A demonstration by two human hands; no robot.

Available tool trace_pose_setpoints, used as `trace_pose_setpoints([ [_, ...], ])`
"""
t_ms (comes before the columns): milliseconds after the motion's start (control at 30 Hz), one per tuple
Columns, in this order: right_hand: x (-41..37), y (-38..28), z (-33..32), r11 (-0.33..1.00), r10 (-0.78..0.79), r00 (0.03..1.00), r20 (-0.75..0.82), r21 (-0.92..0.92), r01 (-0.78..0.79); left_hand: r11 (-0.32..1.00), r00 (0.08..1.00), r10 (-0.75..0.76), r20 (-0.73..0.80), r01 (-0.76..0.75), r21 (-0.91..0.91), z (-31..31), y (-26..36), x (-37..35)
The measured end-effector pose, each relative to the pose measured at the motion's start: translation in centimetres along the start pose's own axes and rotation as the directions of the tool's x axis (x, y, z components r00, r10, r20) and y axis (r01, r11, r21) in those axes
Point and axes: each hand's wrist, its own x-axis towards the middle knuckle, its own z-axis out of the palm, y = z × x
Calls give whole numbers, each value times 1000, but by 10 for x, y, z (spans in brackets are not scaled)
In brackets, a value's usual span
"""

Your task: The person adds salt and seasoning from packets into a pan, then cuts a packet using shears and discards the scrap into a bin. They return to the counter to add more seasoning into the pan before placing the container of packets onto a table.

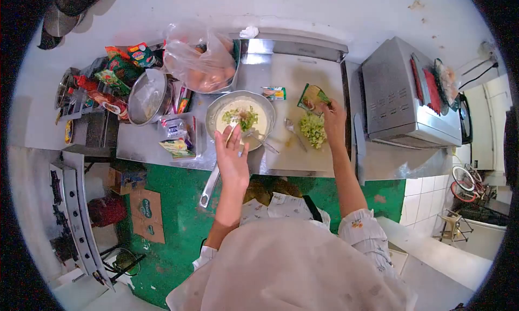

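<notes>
One pan [210, 119], two spoons, one pile of chopped greens [312, 130] and one sachet [310, 97] are seen around the hands. The pan is set left of the board [284, 162], filled with pale batter [240, 101] topped by green bits [250, 120] and some brown powder; one spoon [265, 141] is dipped in it, the other [297, 133] laid on the board. The sachet is pinched between the closed fingers of the right hand [334, 117]. The left hand [232, 162] is held over the pan's near rim, fingers loosely apart.
</notes>
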Motion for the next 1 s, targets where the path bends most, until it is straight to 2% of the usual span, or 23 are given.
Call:
trace_pose_setpoints([
  [100,30,54,33,998,68,997,-41,10,-67,999,1000,4,4,-4,37,0,-1,-2],
  [167,46,85,60,998,60,996,-68,-17,-62,999,1000,2,4,-2,39,2,-2,-4],
  [233,53,75,64,998,50,995,-91,-41,-54,999,1000,3,2,-4,39,2,-2,-4],
  [300,56,59,62,985,66,997,-30,-156,-70,999,1000,-11,-12,12,44,1,-1,-3],
  [333,57,51,60,986,64,998,-26,-153,-67,999,1000,-7,-16,8,43,0,-1,-2],
  [400,57,40,58,965,218,976,11,-151,-214,999,1000,9,-8,-8,37,-3,0,-1],
  [533,52,41,58,974,225,974,25,-22,-224,1000,999,17,-31,-16,19,-8,4,5],
  [567,52,42,60,971,60,993,-101,-223,-82,1000,999,21,-32,-21,12,-9,5,7],
  [600,52,43,62,903,-129,974,-188,-428,37,1000,999,26,-33,-26,5,-9,6,8],
  [633,49,25,61,904,-131,974,-184,-426,41,1000,999,30,-37,-29,3,-8,8,9],
  [700,40,-10,66,951,-308,941,-144,-71,300,1000,999,23,-36,-23,7,-5,11,11],
  [733,41,-13,79,952,-306,941,-142,-70,299,1000,999,23,-39,-23,8,-3,11,12],
  [767,45,-18,92,837,-503,861,79,-202,508,1000,998,16,-57,-16,8,1,12,13],
  [800,47,-22,103,659,-627,712,316,-273,701,1000,997,9,-75,-9,8,4,11,13],
  [933,51,-38,126,604,-626,674,393,-303,737,1000,1000,8,-23,-8,-7,12,6,14],
  [1000,58,-37,130,610,-530,706,469,-367,702,1000,1000,-11,-7,11,22,19,6,12],
])
